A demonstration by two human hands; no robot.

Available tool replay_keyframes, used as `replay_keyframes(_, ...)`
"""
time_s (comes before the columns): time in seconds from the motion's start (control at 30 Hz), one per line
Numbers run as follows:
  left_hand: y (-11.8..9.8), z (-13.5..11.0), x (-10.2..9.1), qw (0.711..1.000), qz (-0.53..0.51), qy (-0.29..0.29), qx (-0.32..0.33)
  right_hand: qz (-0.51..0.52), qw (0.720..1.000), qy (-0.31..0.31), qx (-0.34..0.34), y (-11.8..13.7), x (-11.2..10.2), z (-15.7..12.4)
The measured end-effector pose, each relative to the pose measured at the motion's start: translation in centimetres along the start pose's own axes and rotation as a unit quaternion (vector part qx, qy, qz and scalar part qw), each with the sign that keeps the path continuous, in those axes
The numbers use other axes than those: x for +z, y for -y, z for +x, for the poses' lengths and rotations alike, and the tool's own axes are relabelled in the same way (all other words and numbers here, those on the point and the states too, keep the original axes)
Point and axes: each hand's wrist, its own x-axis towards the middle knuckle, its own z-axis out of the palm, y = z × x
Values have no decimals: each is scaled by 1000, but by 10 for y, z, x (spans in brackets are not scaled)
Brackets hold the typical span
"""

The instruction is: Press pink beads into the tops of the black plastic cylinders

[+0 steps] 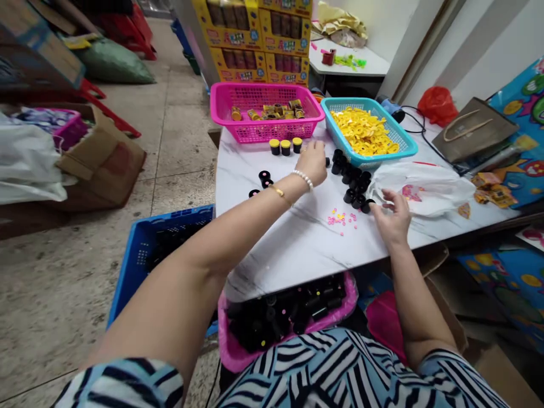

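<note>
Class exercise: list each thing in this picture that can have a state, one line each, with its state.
left hand: stretched out, fingers curled beside the capped tubs
right hand: palm down, fingertips by the black tubs
capped tubs: three upright, yellow lids on
black tubs: clustered, no lids
pink basket: partly filled
blue basket: heaped with yellow lids

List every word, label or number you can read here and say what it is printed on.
Nothing can be read for certain.
Yellow cartons: printed labels, too blurred to read.
Rolls in the pink basket: print too small.
Blue printed sheet: pictures only, no legible words.
White plastic bag: a printed mark, unreadable.
</note>
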Motion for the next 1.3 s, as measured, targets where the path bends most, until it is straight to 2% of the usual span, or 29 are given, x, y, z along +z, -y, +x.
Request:
replay_keyframes(0.1, 7, 32, 22, 998, 48, 32, -32, -47, 994, 67, -79, 1, 8, 10)
replay_keyframes(0.27, 20, 46, 43, 991, 101, 79, -26, -161, 951, 212, -155, 8, 21, 31)
replay_keyframes(0.33, 17, 46, 46, 990, 108, 84, -23, -190, 941, 229, -160, 8, 27, 34)
replay_keyframes(0.43, 3, 37, 39, 992, 103, 75, -8, -211, 941, 215, -154, 7, 34, 33)
replay_keyframes(0.5, -8, 19, 25, 994, 93, 62, 10, -220, 942, 202, -151, 5, 36, 31)
replay_keyframes(0.57, -17, -11, 7, 995, 82, 46, 29, -226, 944, 186, -150, 2, 36, 31)
replay_keyframes(0.63, -18, -51, -13, 995, 72, 31, 54, -225, 948, 169, -149, -2, 36, 32)
replay_keyframes(0.73, -5, -123, -35, 995, 60, 49, 58, -225, 950, 148, -154, -11, 39, 35)
replay_keyframes(0.83, 15, -192, -41, 996, 58, 58, 21, -239, 945, 141, -174, -22, 40, 39)
replay_keyframes(0.93, 31, -242, -33, 997, 55, 39, -29, -258, 943, 125, -171, -32, 38, 43)
replay_keyframes(1.07, 33, -272, -13, 999, 27, -15, -35, -295, 936, 72, -177, -39, 29, 42)
replay_keyframes(1.17, 30, -278, -2, 996, -28, -74, -42, -304, 927, 69, -208, -40, 25, 38)
replay_keyframes(1.3, 31, -282, 5, 987, -74, -129, -53, -289, 929, 53, -224, -42, 19, 40)
